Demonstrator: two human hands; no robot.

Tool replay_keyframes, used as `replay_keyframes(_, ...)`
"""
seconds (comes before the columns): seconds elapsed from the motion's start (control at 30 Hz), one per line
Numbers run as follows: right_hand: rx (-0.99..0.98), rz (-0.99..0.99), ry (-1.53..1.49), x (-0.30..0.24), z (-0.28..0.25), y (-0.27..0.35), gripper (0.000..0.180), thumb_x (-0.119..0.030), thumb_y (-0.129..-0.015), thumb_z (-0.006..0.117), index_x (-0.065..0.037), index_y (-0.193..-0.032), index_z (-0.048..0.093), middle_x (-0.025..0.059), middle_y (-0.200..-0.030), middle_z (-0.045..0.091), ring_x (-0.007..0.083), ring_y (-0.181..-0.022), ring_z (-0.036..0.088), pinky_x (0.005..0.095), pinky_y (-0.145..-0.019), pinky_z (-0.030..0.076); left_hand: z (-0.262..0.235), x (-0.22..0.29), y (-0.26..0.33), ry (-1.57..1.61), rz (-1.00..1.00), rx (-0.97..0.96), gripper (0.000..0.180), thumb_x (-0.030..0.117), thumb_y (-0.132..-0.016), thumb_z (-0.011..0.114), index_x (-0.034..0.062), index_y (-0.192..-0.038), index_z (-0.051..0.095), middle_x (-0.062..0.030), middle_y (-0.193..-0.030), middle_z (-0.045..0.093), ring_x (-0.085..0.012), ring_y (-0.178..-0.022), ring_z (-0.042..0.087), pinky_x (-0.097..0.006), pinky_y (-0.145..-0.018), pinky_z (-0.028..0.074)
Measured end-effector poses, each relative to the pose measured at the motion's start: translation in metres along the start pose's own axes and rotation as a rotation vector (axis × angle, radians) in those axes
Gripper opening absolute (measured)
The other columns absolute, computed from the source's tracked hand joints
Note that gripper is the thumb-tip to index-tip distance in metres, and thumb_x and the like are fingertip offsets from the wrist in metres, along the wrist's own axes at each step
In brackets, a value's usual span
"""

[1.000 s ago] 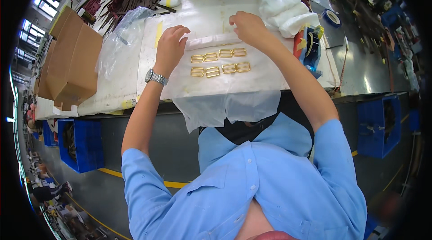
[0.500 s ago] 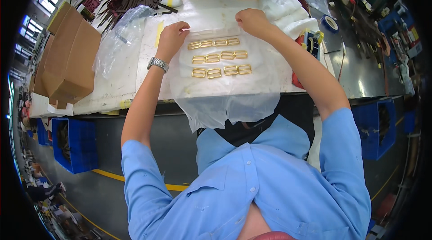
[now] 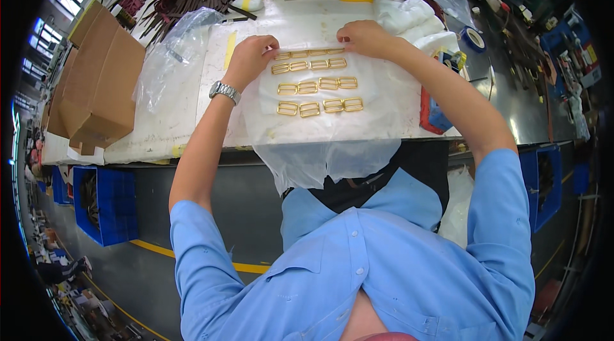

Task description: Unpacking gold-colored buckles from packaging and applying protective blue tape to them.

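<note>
1. Brass-coloured rectangular buckles (image 3: 314, 82) lie in four neat rows on a clear plastic sheet (image 3: 326, 143) spread over the white worktable (image 3: 192, 130) — the head view shows them directly ahead of the person, between the two hands.

2. At the top row, the left hand (image 3: 248, 60) has its fingers curled together, pinching at the left end of the row; whether it grips a buckle or the film beneath, I cannot tell. The right hand (image 3: 363, 37) is likewise pinched shut at the right end, fingertips down on the row or the sheet.

3. Risk, as I judge it: the near edge of the plastic sheet hangs off the table front. A tug there, or a brush from the body, could drag the film and throw the rows out of line.

4. The buckles sit loose and close together, some touching. A sideways nudge from either hand could shove one over its neighbour or skew a row.

5. White foam wrapping (image 3: 416, 21) and a crumpled plastic bag (image 3: 173, 53) crowd both flanks — a wrist catching either might pull clutter onto the layout.
</note>
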State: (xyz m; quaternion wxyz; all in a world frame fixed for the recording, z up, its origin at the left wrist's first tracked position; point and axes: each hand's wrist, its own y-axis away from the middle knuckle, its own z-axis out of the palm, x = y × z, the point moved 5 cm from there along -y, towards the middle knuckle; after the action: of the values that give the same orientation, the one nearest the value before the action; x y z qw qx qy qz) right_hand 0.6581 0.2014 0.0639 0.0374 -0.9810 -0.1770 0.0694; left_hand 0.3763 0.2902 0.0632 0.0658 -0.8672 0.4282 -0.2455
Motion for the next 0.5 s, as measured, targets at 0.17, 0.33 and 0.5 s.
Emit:
replay_keyframes(0.17,0.027,0.095,0.017,0.013,0.0,-0.014,0.022,-0.018,-0.094,0.073,-0.01,-0.114,0.074,0.014,-0.108,0.077,0.035,-0.104,0.071,0.0487,-0.088,0.056,0.003,-0.023,-0.015,0.068,-0.089,-0.007,0.017,0.014,-0.093,0.078,0.0075,-0.108,0.078,-0.0135,-0.104,0.08,-0.0322,-0.096,0.075,-0.044,-0.085,0.058)
replay_keyframes(0.33,0.27,0.27,0.147,0.039,-0.003,-0.023,0.015,-0.017,-0.093,0.068,-0.007,-0.104,0.073,0.0161,-0.104,0.075,0.0394,-0.101,0.071,0.0525,-0.085,0.056,0.004,-0.033,-0.035,0.016,-0.09,0.239,0.017,0.012,-0.093,0.076,0.0078,-0.109,0.078,-0.0134,-0.107,0.08,-0.0338,-0.1,0.074,-0.045,-0.087,0.059)
replay_keyframes(0.5,0.184,-0.009,0.084,0.004,-0.005,-0.028,0.014,-0.013,-0.092,0.066,-0.006,-0.104,0.071,0.0173,-0.109,0.07,0.0386,-0.101,0.071,0.0514,-0.085,0.056,-0.005,-0.004,-0.02,-0.093,0.239,0.276,0.016,0.01,-0.091,0.076,0.009,-0.107,0.078,-0.0116,-0.104,0.079,-0.0345,-0.106,0.07,-0.044,-0.093,0.057)
